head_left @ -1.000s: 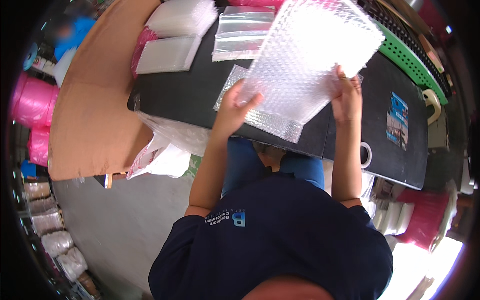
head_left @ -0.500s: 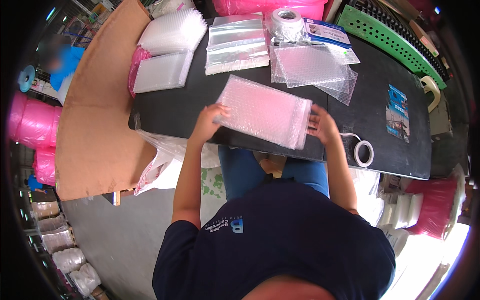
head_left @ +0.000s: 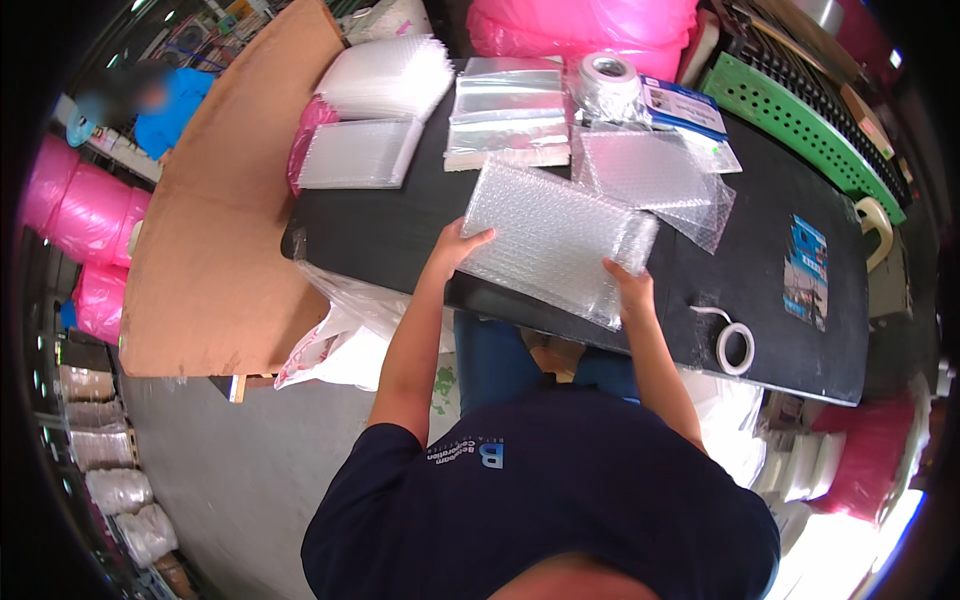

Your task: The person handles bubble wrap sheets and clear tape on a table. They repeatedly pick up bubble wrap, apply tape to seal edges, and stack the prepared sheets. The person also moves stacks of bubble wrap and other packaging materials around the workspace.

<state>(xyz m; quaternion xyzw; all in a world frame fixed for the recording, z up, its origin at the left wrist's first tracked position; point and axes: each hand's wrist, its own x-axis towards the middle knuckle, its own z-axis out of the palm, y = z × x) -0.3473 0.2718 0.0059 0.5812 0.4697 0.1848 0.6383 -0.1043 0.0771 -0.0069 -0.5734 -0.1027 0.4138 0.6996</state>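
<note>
A clear bubble-wrap bag [head_left: 550, 240] is held slightly tilted over the front of the black table. My left hand [head_left: 461, 246] is closed on its left edge, thumb on top. At the right end, my right hand [head_left: 630, 284] grips the bag near its folded edge, the thumb pressed on the upper face. The fingers of both hands are mostly hidden beneath the bag. Just beyond it lie loose bubble-wrap sheets [head_left: 650, 170] and a stack of clear plastic sleeves [head_left: 507, 110]. A roll of white tape [head_left: 735, 348] with a loose tail rests to the right of my right hand.
Two stacks of bubble bags, one upright-edged [head_left: 385, 78] and one flat [head_left: 352, 155], stand at the back left. A large tape roll [head_left: 608, 68] and a blue-white packet [head_left: 685, 108] sit behind. A green perforated rack [head_left: 800, 135] borders the right; a brown board [head_left: 225, 220] curves along the left.
My right hand has closed on the bag's right end, where its fingers were spread beside it. The bag looks clear instead of pinkish, and the whole view has shifted slightly.
</note>
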